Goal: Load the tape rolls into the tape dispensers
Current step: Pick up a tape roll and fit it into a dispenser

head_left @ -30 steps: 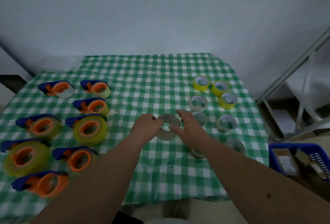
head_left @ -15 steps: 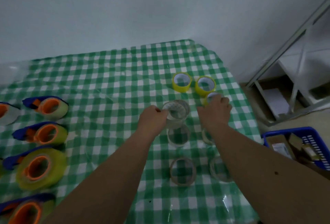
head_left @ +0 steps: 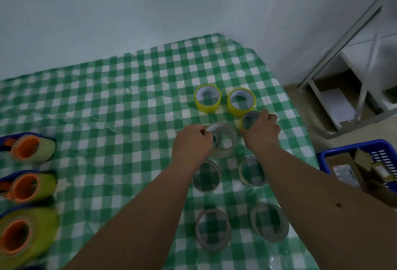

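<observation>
My left hand (head_left: 192, 144) grips a clear tape roll (head_left: 224, 140) by its rim, held just above the green checked tablecloth (head_left: 129, 102). My right hand (head_left: 261, 131) curls around a yellow tape roll (head_left: 249, 120) and lifts its near edge. Two more yellow rolls (head_left: 208, 98) (head_left: 241, 101) lie behind. Several clear rolls (head_left: 206, 176) (head_left: 251, 171) (head_left: 212, 229) (head_left: 269, 222) lie flat near my forearms. Blue and orange dispensers with tape in them (head_left: 30, 147) (head_left: 28, 187) (head_left: 19, 235) line the left edge.
A blue plastic basket (head_left: 348, 151) with cardboard boxes stands on the floor to the right of the table. A white metal rack (head_left: 352, 80) stands behind it by the wall. The table's right edge runs close to my right forearm.
The view has swung right, so most dispensers left the frame. My left hand carried the clear roll up and away from me. My right hand moved from that roll to the yellow one.
</observation>
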